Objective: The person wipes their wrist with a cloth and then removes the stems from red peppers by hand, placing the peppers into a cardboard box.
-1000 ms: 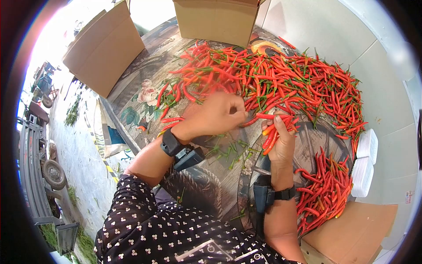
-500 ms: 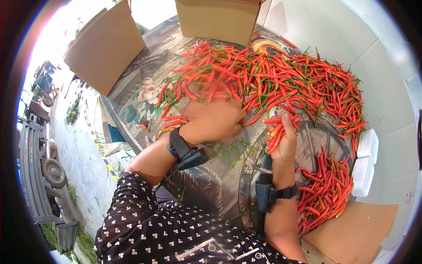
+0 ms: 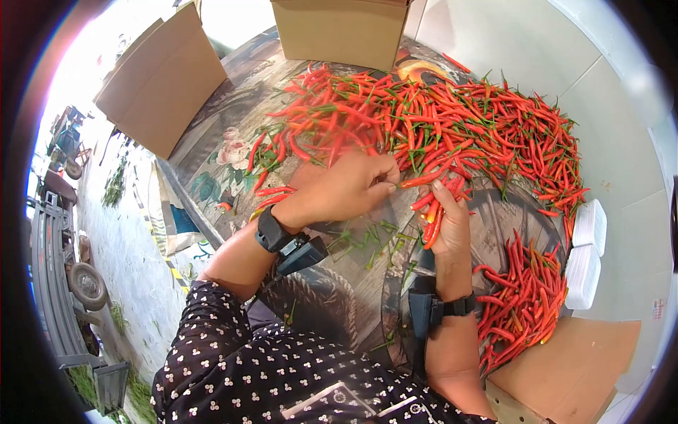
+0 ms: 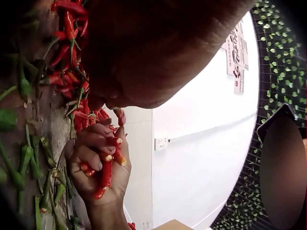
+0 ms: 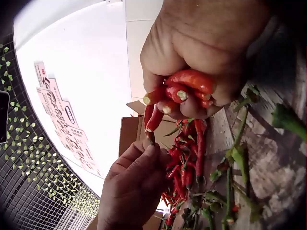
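A bunch of red chilies (image 3: 432, 218) is gripped in the right hand (image 3: 450, 230), several cut-looking pale ends facing out in the right wrist view (image 5: 181, 95). The left hand (image 3: 345, 189) pinches the stem end of one chili (image 3: 424, 179) whose other end is at the right hand. In the right wrist view the left hand (image 5: 132, 184) holds that tip below the right hand (image 5: 204, 48). The left wrist view has the right hand (image 4: 98, 163) curled round the bunch, while the left hand (image 4: 158, 52) looms dark and close, its fingertips partly hidden.
A large heap of stemmed chilies (image 3: 487, 134) spans the table's far side. Loose green stems (image 3: 374, 240) lie below the hands, and a smaller chili pile (image 3: 519, 304) is at right. Cardboard boxes (image 3: 339, 32) and white trays (image 3: 585, 272) stand around the edge.
The left hand has moved up slightly and its fingertips now meet a chili at the right hand. The bunch in the right hand has shifted, with the chilies lying at a different angle.
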Demonstrator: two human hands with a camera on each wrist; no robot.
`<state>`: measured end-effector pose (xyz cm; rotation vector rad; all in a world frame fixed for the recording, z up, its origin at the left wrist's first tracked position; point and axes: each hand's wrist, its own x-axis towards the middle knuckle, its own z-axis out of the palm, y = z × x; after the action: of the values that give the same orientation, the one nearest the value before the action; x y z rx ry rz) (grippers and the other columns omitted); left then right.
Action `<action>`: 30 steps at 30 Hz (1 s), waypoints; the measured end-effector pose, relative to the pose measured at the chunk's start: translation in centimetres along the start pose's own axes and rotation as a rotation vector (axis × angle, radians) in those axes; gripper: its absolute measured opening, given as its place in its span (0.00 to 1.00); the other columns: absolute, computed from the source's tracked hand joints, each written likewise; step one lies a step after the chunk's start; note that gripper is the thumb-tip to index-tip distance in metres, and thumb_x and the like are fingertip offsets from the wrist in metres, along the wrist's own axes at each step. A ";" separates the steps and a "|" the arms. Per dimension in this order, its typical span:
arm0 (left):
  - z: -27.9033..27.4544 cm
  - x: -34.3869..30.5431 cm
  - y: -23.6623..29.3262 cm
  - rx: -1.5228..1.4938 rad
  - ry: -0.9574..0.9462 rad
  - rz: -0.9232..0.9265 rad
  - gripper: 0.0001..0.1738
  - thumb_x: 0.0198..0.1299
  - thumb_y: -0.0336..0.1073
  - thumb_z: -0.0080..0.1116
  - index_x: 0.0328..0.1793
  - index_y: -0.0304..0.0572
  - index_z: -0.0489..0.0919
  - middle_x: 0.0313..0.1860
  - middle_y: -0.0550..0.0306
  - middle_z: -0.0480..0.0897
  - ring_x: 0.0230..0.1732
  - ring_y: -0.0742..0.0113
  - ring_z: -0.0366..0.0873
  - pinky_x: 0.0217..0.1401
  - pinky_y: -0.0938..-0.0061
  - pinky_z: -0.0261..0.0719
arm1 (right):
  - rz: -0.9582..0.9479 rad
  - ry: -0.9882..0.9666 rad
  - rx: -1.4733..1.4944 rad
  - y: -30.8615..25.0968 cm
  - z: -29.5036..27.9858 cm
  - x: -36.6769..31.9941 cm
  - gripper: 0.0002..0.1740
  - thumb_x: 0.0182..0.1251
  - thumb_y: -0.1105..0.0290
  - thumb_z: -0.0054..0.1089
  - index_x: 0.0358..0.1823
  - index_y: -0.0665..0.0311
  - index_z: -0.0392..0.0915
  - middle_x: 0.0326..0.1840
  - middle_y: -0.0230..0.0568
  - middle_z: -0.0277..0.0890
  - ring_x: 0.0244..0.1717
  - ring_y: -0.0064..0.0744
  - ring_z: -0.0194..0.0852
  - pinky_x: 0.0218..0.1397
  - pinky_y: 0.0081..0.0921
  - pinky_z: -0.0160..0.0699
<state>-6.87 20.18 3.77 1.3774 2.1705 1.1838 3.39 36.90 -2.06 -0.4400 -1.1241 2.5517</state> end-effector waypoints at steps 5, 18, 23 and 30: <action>0.4 0.2 -0.4 0.072 -0.037 0.015 0.05 0.58 0.31 0.54 0.36 0.37 0.73 0.22 0.57 0.76 0.25 0.71 0.75 0.29 0.75 0.70 | -0.027 0.007 -0.013 0.3 0.1 0.0 0.09 0.58 0.72 0.59 0.40 0.66 0.74 0.30 0.37 0.76 0.23 0.25 0.74 0.23 0.17 0.72; 0.9 0.1 -0.7 0.015 0.036 0.004 0.05 0.55 0.30 0.56 0.31 0.35 0.74 0.20 0.56 0.76 0.22 0.72 0.74 0.25 0.75 0.69 | -0.050 0.012 -0.048 0.3 0.6 -0.2 0.08 0.59 0.74 0.57 0.40 0.64 0.73 0.30 0.35 0.74 0.23 0.22 0.72 0.23 0.15 0.72; 1.1 0.3 -1.4 0.022 0.107 -0.041 0.05 0.53 0.29 0.56 0.28 0.35 0.74 0.19 0.55 0.75 0.21 0.70 0.73 0.25 0.73 0.69 | -0.065 -0.031 -0.222 0.1 0.7 -0.7 0.08 0.58 0.75 0.59 0.40 0.64 0.75 0.31 0.30 0.73 0.30 0.17 0.70 0.32 0.15 0.69; 1.2 0.6 -1.2 0.147 0.178 -0.051 0.07 0.51 0.31 0.57 0.28 0.34 0.74 0.19 0.53 0.75 0.22 0.71 0.72 0.25 0.73 0.69 | -0.202 -0.035 -0.077 -0.2 -0.2 -0.4 0.08 0.59 0.74 0.59 0.39 0.65 0.74 0.31 0.34 0.74 0.29 0.20 0.71 0.27 0.17 0.70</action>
<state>-7.16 21.02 2.21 1.3092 2.4441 1.1902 3.92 37.02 -1.97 -0.2852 -1.2162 2.3569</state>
